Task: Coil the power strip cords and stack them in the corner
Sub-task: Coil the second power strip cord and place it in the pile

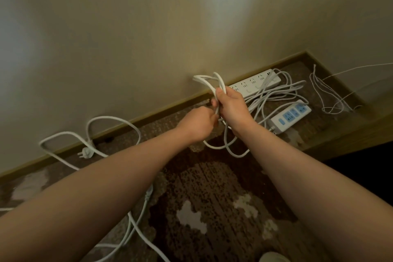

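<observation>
Cord bundle, white, looped: clamped in right hand, above carpet near wall; left hand pinched on a strand; two power strips lie rightward by baseboard; loose plug left.

You hold a white cord bundle, partly looped, its lower loops hanging free. By the baseboard lies a long white power strip; near it, a shorter blue-socketed power strip, loose cord tangled between. A white plug lies left.
</observation>
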Available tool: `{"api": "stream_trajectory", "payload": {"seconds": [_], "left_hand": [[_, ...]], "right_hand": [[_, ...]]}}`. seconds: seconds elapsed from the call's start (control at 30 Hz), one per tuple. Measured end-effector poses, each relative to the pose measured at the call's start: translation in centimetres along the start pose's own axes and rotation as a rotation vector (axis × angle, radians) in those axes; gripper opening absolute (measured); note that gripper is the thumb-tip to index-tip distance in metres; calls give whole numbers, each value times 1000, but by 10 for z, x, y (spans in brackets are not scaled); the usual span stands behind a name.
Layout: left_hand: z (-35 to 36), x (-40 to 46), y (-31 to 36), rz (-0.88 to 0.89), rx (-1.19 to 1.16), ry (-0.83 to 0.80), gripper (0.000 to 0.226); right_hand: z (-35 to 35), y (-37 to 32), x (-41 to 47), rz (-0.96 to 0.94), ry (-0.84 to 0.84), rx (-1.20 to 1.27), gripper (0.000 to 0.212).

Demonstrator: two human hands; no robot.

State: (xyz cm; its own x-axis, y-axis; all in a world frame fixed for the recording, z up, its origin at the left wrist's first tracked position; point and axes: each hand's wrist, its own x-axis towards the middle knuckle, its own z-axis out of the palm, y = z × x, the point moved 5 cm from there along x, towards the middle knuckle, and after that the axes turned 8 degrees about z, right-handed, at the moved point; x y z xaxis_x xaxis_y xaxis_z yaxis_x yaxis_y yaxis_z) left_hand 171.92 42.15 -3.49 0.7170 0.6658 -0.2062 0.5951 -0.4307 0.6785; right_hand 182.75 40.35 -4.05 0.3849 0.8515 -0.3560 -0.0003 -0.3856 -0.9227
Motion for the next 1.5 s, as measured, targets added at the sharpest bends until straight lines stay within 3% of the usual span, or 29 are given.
{"api": "stream_trajectory", "payload": {"seconds": [0.27, 0.37, 0.57, 0.8, 0.97, 1.2, 1.37, 1.5], "left_hand": [[-3, -8, -23, 22, -13, -70, 31], [-6, -15, -31, 9, -49, -93, 29], [2, -27, -25, 16, -111, -107, 28], [1, -63, -63, -31, -154, -276, 25], [-19, -81, -90, -69, -82, -302, 25], [-77, -93, -111, -48, 58, -189, 21], [-113, -109, -129, -186, -15, -72, 22], [-99, -96, -89, -34, 157, -147, 20]], "right_hand": [[-15, -8, 1, -25, 35, -204, 28], [-21, -9, -2, -10, 68, -138, 27], [-4, -17, -10, -47, -33, 49, 24], [-37, -9, -3, -24, 69, -53, 20], [-49, -9, 4, -34, 110, -74, 19], [-65, -14, 18, -45, 167, -104, 21], [-82, -11, 20, -35, 253, -106, 19], [-68, -15, 18, -45, 188, -94, 20]]}}
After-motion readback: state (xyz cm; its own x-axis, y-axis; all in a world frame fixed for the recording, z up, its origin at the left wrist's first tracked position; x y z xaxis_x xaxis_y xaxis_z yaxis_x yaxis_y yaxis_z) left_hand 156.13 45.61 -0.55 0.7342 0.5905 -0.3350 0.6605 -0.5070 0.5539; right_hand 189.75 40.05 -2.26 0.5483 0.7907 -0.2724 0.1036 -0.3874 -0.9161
